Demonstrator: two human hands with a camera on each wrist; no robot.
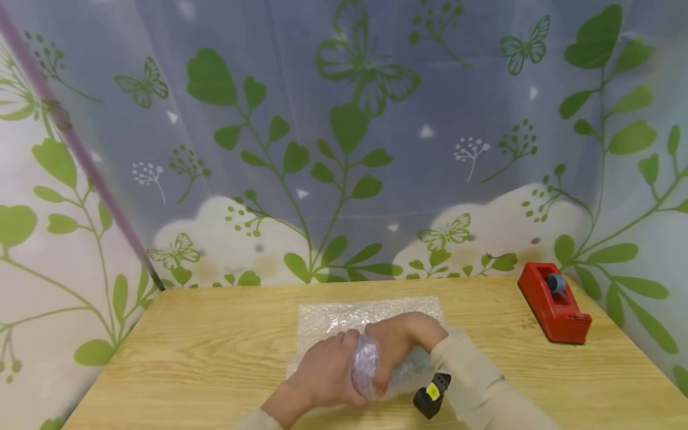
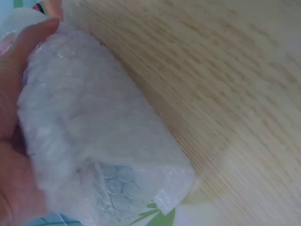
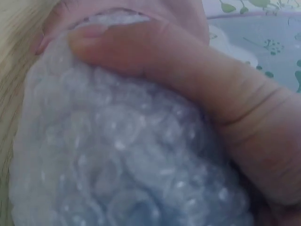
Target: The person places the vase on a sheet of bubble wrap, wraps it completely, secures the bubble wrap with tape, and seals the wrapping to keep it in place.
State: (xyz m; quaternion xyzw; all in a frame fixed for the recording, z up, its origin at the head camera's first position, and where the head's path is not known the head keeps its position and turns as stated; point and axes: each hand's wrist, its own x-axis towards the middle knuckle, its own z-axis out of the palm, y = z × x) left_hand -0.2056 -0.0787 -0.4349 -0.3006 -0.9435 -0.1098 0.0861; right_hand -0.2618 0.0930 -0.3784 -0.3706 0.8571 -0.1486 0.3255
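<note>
A bundle rolled in bubble wrap (image 1: 365, 364) lies crosswise near the front of the wooden table, its contents hidden by the layers. My left hand (image 1: 329, 367) grips it from the left, thumb and fingers curved round it. From the right, my right hand (image 1: 396, 343) grips the same roll, its thumb (image 3: 141, 49) lying along the bubbly surface. In the left wrist view the open end of the bubble wrap (image 2: 101, 108) flares out past the palm. A flat stretch of bubble wrap (image 1: 371, 309) spreads on the table behind both hands.
A red tape dispenser (image 1: 553, 303) with a roll of tape stands at the table's back right. A black device with a yellow mark (image 1: 432, 395) sits at the right wrist. Behind the wooden table (image 1: 215, 334) hangs a leaf-and-butterfly curtain (image 1: 349, 149).
</note>
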